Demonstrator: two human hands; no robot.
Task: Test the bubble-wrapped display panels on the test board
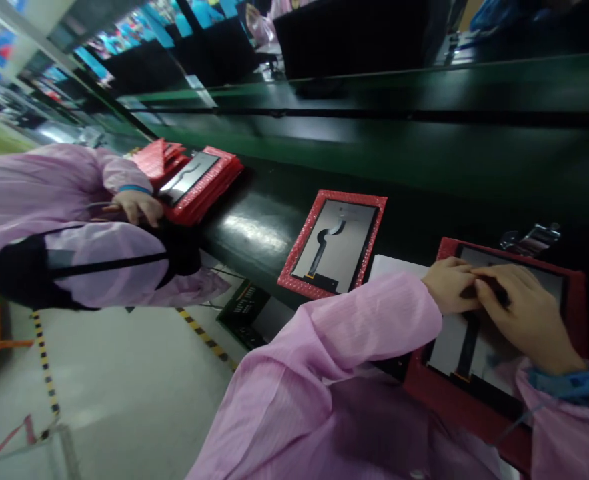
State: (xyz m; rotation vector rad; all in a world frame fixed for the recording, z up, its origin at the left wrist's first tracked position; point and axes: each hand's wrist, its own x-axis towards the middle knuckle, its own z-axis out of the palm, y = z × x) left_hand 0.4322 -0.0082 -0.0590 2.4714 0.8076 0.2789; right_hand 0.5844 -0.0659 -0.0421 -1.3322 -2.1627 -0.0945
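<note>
In front of me a display panel (441, 347) lies face down on a red pad (424, 383), its dark flex cable (468, 350) running up from the lower edge. My left hand (449, 285) is over the panel's upper left part, its fingers bent and closed. My right hand (527, 317), with a blue strap (569, 385) at the wrist, reaches in from the right. Its bent fingers meet those of my left hand above the flex cable. A dark bit shows under the right palm, but what the fingertips hold is hidden.
A second panel (347, 233) with a flex cable lies on red bubble wrap (294, 267) to the left. White paper (394, 265) and a shiny metal object (537, 239) are near my hands. Further left, a co-worker (109, 260) leans beside stacked red bubble bags (209, 187).
</note>
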